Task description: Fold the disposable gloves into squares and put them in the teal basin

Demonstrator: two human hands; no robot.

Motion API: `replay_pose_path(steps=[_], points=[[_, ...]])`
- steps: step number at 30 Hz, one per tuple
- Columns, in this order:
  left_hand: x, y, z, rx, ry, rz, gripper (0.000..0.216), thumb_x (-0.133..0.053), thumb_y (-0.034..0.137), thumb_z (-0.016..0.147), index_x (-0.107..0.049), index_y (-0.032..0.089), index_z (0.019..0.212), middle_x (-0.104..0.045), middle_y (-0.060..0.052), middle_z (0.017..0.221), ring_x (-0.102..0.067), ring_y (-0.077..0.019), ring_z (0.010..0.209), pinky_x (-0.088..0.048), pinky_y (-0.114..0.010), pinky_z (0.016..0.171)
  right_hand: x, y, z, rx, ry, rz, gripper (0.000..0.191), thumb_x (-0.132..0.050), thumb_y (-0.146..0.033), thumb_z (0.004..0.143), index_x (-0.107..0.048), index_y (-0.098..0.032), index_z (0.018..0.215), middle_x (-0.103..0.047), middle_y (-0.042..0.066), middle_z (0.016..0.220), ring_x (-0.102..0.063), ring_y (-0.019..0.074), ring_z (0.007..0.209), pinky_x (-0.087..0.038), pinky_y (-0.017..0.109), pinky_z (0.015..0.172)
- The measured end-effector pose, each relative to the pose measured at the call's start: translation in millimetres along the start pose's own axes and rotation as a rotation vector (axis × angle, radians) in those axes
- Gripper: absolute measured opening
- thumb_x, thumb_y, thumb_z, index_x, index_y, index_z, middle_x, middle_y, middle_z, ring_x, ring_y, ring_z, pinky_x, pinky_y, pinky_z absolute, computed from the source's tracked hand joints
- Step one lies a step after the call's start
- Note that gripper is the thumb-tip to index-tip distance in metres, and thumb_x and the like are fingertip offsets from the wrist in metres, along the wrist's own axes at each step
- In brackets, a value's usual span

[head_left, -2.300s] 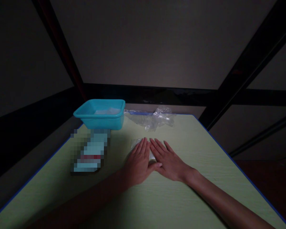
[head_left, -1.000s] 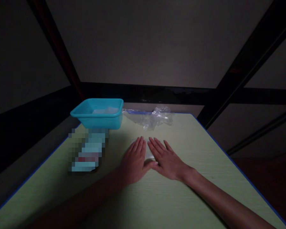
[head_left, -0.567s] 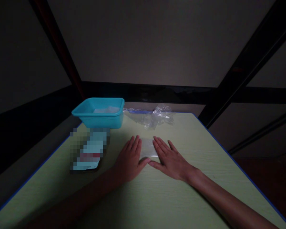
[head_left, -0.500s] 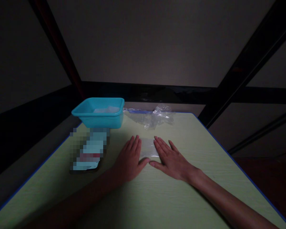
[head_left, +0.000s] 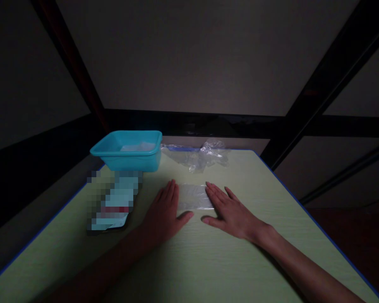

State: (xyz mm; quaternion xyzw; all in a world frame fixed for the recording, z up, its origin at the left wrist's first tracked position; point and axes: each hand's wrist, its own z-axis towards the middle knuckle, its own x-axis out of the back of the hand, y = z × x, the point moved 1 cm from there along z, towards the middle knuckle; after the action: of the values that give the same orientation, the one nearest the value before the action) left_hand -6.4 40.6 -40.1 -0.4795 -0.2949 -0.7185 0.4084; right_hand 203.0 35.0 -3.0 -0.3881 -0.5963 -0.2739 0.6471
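Across pale-green wood-grain table (head_left: 208, 269), rests left hand (head_left: 161, 213) and right hand (head_left: 235, 213) flat, pinching nothing, astride clear plastic film (head_left: 192, 197); could crease it sliding unevenly.

We have room right of our right hand (head_left: 235, 213), over the tabletop (head_left: 278, 214). Left of our left hand (head_left: 162, 212), a blurry thing (head_left: 118, 204) is in the way. Farther off, the tub (head_left: 132, 160) and bag (head_left: 211, 155) block us, but we could pass right of the bag.
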Motion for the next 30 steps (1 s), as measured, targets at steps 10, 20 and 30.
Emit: replay_pose_path(steps=[10, 20, 30], points=[[23, 15, 5, -0.232, 0.058, -0.205, 0.044, -0.05, 0.022, 0.079, -0.047, 0.007, 0.12, -0.05, -0.018, 0.128, -0.044, -0.0273, 0.12, -0.039, -0.043, 0.098, 21, 10, -1, 0.253, 0.218, -0.059, 0.029, -0.057, -0.027, 0.083, -0.059, -0.014, 0.109, -0.065, 0.01, 0.107, -0.058, 0.0227, 0.101, -0.043, 0.04, 0.092], [27, 26, 8, -0.271, 0.006, -0.31, 0.028, -0.049, 0.016, 0.079, -0.057, 0.015, 0.106, -0.063, -0.01, 0.107, -0.056, -0.0232, 0.099, -0.045, -0.038, 0.088, 21, 0, 1, 0.416, 0.295, -0.32, 0.015, -0.048, -0.015, 0.087, -0.063, -0.015, 0.083, -0.067, 0.006, 0.078, -0.06, 0.0188, 0.074, -0.047, 0.034, 0.074], [26, 29, 9, -0.26, 0.008, -0.298, 0.027, -0.05, 0.014, 0.079, -0.058, 0.013, 0.104, -0.063, -0.011, 0.104, -0.055, -0.0232, 0.097, -0.046, -0.037, 0.087, 18, 2, 1, 0.422, 0.322, -0.32, 0.016, -0.046, -0.012, 0.087, -0.061, -0.015, 0.093, -0.066, 0.006, 0.098, -0.057, 0.0199, 0.088, -0.046, 0.033, 0.079]])
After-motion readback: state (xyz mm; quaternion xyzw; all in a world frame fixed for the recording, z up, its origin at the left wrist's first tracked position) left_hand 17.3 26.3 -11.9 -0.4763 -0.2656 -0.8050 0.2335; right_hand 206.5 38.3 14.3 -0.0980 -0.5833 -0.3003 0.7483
